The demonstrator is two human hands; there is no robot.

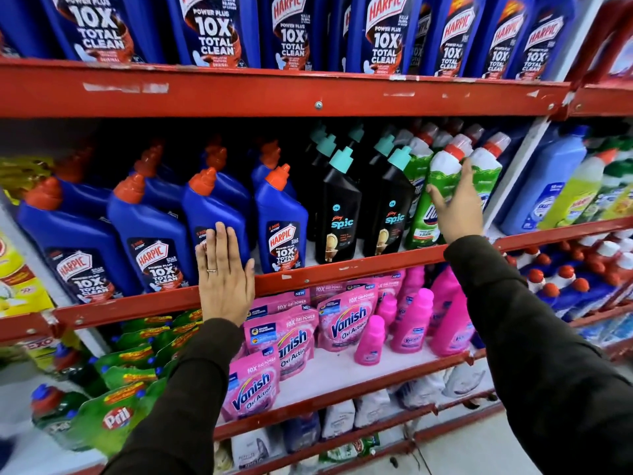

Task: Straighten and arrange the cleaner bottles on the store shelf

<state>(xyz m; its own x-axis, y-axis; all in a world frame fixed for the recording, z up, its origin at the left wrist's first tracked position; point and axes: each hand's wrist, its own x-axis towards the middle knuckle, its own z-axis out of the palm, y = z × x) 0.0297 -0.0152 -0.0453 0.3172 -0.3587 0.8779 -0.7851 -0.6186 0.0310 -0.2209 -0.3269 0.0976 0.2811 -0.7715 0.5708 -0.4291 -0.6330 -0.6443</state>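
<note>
On the middle red shelf (342,269) stand blue Harpic bottles with orange caps (150,231), then black Spic bottles with teal caps (337,217), then green bottles with white necks and red caps (442,180). My left hand (224,275) lies flat, fingers together, against the front of the third blue Harpic bottle (212,207) and over the shelf lip. My right hand (457,207) is spread against the front green bottle, thumb on its left side and fingers on its right, without lifting it.
Large blue Harpic bottles (212,32) fill the shelf above. Pink Vanish pouches (346,320) and pink bottles (411,320) sit on the shelf below, green Pril packs (116,413) at lower left. Light blue and yellow bottles (555,186) stand in the right bay.
</note>
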